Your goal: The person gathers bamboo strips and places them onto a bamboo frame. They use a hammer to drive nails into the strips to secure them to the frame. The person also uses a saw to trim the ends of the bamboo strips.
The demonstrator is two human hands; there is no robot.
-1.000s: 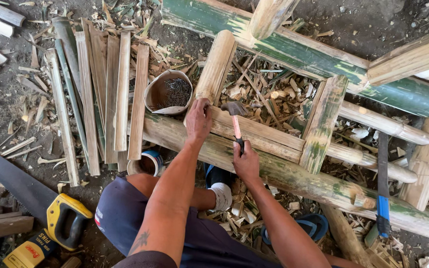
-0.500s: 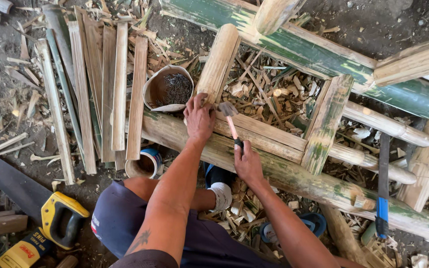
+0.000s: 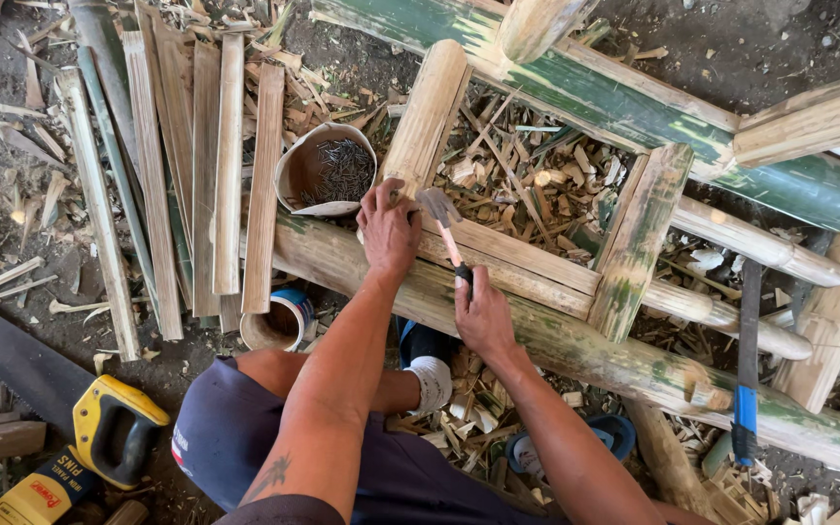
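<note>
Right hand [image 3: 483,316] grips hammer [image 3: 444,231]; left hand [image 3: 388,228], fingers closed, pinches at bamboo post [image 3: 427,112], frame centre. I'd tap lightly, strike square, keep fingers clear.

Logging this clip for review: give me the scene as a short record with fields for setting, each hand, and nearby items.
setting: dirt ground strewn with bamboo shavings, bamboo frame across it
left hand: pressed on the frame beside the hammer head
right hand: gripping a hammer, head over the joint
nearby: container of nails, bamboo slats, handsaw, tape roll
</note>
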